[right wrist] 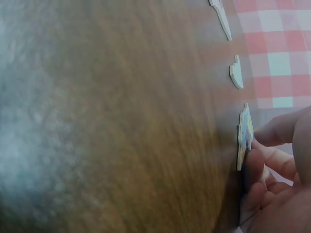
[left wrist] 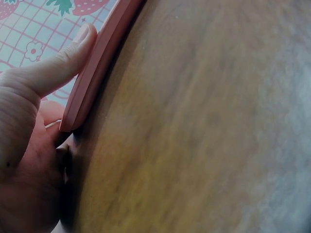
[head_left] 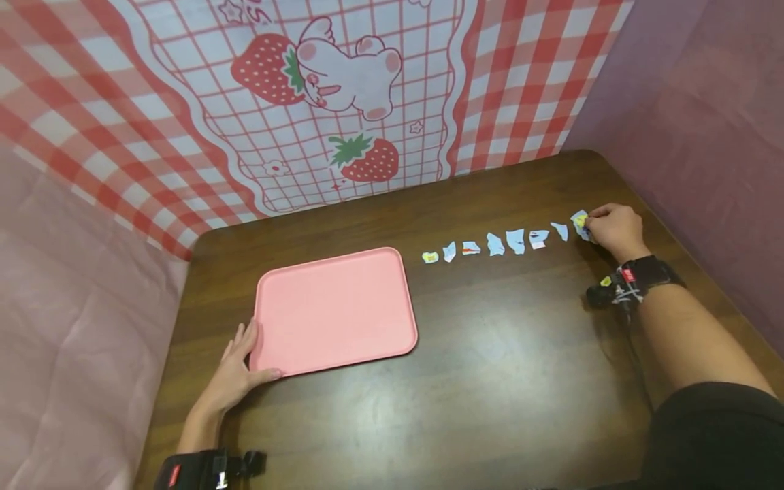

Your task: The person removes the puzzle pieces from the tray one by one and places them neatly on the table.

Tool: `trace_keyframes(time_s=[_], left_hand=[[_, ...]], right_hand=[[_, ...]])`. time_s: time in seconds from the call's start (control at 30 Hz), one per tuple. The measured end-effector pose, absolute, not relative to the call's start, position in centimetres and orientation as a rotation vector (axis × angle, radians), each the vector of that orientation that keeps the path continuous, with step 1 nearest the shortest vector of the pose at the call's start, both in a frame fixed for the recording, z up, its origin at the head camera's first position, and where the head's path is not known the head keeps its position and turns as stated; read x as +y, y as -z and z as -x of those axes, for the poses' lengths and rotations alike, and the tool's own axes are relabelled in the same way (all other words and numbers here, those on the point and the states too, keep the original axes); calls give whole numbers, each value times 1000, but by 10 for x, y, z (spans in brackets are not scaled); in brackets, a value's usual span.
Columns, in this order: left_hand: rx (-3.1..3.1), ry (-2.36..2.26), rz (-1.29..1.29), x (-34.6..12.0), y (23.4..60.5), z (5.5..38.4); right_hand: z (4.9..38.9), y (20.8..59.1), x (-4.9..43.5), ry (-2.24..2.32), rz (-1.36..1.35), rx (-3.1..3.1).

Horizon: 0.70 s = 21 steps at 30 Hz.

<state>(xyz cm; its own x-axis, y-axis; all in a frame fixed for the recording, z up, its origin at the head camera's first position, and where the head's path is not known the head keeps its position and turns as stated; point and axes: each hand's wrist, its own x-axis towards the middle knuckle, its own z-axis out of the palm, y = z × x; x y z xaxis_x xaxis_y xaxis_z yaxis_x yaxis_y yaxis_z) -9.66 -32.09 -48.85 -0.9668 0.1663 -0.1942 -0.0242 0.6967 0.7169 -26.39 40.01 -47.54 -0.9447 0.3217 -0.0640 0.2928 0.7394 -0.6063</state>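
My left hand point(head_left: 229, 378) holds the near left corner of a pink tray point(head_left: 335, 309), with the thumb along its near rim and the fingers at its left side. The left wrist view has the thumb point(left wrist: 63, 60) against the tray's rim point(left wrist: 95, 68). At the far right, my right hand point(head_left: 615, 231) pinches the edge of a pale blue puzzle piece point(head_left: 578, 216) with a yellow patch. In the right wrist view that piece point(right wrist: 245, 133) lies low over the wood, its far side hidden by thumb and fingertips.
Several small irregular pieces form a row from the tray's right side, among them a yellow one point(head_left: 431, 257) and a pale blue one point(head_left: 516, 241). A brown wooden table point(head_left: 490, 381) bears everything. Behind it hangs a red-and-white checked cloth point(head_left: 520, 82); pink drapes point(head_left: 704, 136) flank it.
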Motion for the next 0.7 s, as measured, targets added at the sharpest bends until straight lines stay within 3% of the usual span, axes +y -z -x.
trace_keyframes(time_s=[0.43, 0.7], left_hand=[[2675, -1129, -154, -320, 480, 94], [2598, -1171, -11, -321, 477, 94]], right_hand=[[252, 468, 400, -1001, 451, -2901], [248, 476, 404, -1056, 396, -2882]])
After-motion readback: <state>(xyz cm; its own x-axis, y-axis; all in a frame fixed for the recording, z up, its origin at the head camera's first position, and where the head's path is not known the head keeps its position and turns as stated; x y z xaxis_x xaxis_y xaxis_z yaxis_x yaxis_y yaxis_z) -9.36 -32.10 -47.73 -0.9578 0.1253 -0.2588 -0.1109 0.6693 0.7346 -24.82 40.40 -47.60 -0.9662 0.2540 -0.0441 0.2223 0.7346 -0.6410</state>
